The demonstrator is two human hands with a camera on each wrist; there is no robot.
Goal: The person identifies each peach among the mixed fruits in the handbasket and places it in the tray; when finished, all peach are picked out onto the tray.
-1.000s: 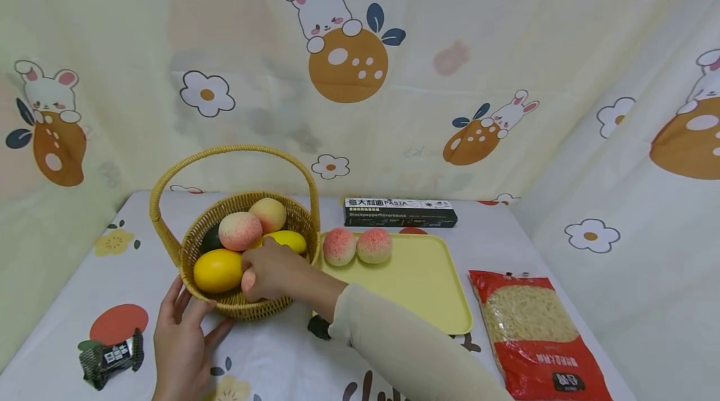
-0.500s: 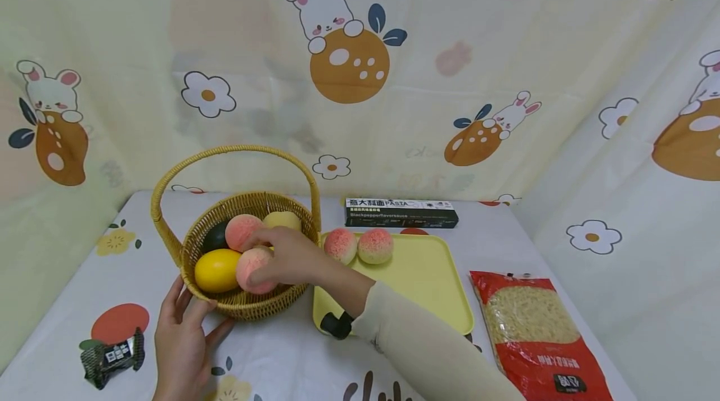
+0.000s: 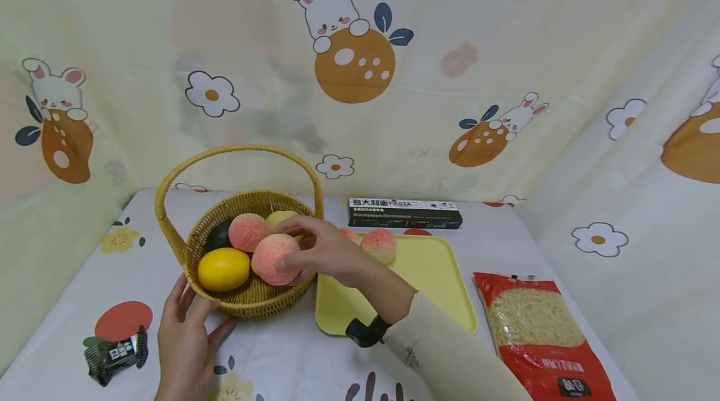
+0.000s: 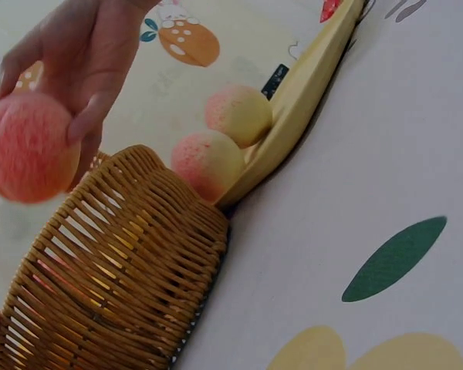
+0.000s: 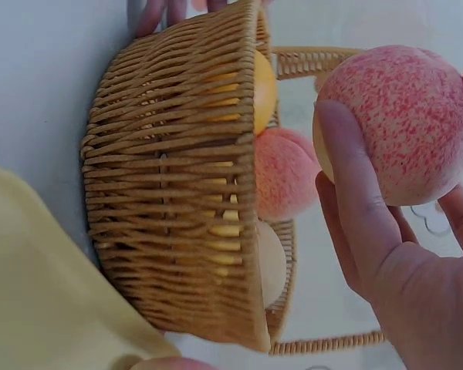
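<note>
My right hand (image 3: 332, 254) holds a pink peach (image 3: 275, 259) between thumb and fingers, above the right part of the wicker basket (image 3: 255, 308). In the right wrist view the held peach (image 5: 405, 123) is clear of the basket's rim. My left hand (image 3: 188, 338) touches the basket's front left side with extended fingers; its fingertips (image 5: 150, 15) show against the wicker in the right wrist view. Inside the basket lie a yellow lemon (image 3: 223, 269), another peach (image 3: 248, 232), a dark green item (image 3: 219, 236) and a pale yellowish fruit (image 3: 280, 218), partly hidden behind my right hand.
A yellow tray (image 3: 433, 282) right of the basket bears two peaches (image 3: 379, 245). Behind it stands a black and white pasta box (image 3: 405, 213). A red pasta bag (image 3: 542, 335) lies at the right, a small dark wrapped packet (image 3: 116, 354) at the front left.
My right hand has lifted the peach up from inside the basket and drawn it slightly right. The left hand keeps its place at the basket's side.
</note>
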